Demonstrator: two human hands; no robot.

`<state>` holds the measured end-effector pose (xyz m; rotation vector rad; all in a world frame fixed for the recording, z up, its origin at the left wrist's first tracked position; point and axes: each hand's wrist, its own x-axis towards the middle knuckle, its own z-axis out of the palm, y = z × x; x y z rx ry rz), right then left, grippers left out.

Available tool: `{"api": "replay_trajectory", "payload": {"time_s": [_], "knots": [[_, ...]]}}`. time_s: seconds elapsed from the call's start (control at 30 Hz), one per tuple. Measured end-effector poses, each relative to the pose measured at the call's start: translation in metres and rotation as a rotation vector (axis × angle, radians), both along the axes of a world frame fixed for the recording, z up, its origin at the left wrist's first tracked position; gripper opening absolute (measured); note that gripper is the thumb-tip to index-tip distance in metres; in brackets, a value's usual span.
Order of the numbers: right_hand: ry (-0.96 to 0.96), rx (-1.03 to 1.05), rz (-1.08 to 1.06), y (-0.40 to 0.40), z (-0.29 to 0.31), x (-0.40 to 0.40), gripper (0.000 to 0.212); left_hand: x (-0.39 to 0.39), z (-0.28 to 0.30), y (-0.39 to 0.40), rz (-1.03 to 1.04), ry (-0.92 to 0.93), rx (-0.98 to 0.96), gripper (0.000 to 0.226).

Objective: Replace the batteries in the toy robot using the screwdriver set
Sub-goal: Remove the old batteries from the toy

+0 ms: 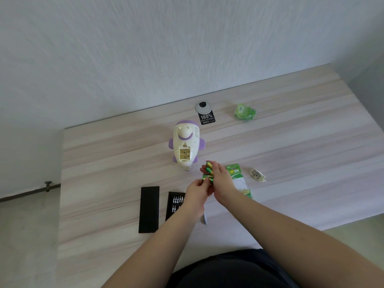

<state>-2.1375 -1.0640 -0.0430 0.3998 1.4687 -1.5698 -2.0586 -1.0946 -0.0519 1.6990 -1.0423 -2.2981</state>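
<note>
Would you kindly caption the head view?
Both hands hold green batteries beside the toy robot, its compartment open.

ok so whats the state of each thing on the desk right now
toy robot: lying on its back, battery compartment open and empty
compartment cover: off, on the desk
batteries: held in both hands
left hand: gripping batteries
right hand: gripping batteries
screwdriver bit case: open
case lid: off, lying beside it
battery pack: torn open

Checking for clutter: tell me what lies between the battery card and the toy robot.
In the head view, only the right hand gripping batteries; otherwise bare table.
</note>
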Motion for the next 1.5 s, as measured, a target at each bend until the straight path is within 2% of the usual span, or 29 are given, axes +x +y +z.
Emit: {"api": "replay_trajectory", "payload": {"time_s": [0.17, 0.33, 0.53, 0.77, 0.87, 0.93, 1.0, 1.2, 1.3, 1.4, 1.5], "knots": [[0.136, 0.045, 0.097, 0.003, -0.008, 0.003, 0.023, -0.006, 0.002, 0.004, 0.155, 0.056, 0.177, 0.015], [0.295, 0.099, 0.223, 0.01, -0.016, 0.002, 0.025, -0.014, -0.01, 0.002, 0.216, 0.04, 0.237, 0.024], [0.338, 0.142, 0.206, 0.014, -0.019, -0.005, 0.023, -0.025, -0.01, 0.012, 0.206, 0.081, 0.265, 0.012], [0.083, 0.138, 0.041, 0.014, -0.026, -0.011, 0.029, -0.027, -0.023, 0.006, 0.089, 0.01, 0.145, 0.017], [0.015, 0.13, 0.001, 0.015, -0.028, -0.014, 0.031, -0.026, -0.023, 0.0, -0.123, -0.132, -0.098, 0.011], [0.025, 0.135, 0.014, 0.017, -0.028, -0.016, 0.03, -0.027, -0.018, -0.005, -0.36, -0.244, -0.323, 0.015], [0.069, 0.153, 0.072, 0.015, -0.027, -0.015, 0.027, -0.027, -0.015, -0.012, -0.516, -0.316, -0.451, 0.02], [0.109, 0.185, 0.159, 0.009, -0.03, -0.006, 0.032, -0.031, -0.015, -0.027, -0.516, -0.322, -0.421, 0.023], [0.148, 0.213, 0.179, 0.008, -0.031, -0.006, 0.038, -0.03, -0.017, -0.033, -0.529, -0.351, -0.48, 0.017], [0.246, 0.276, 0.253, 0.007, -0.032, -0.007, 0.04, -0.027, -0.02, -0.037, -0.539, -0.355, -0.551, 0.036], [0.345, 0.316, 0.346, 0.007, -0.031, -0.004, 0.043, -0.024, -0.021, -0.04, -0.645, -0.391, -0.67, 0.033]]}}
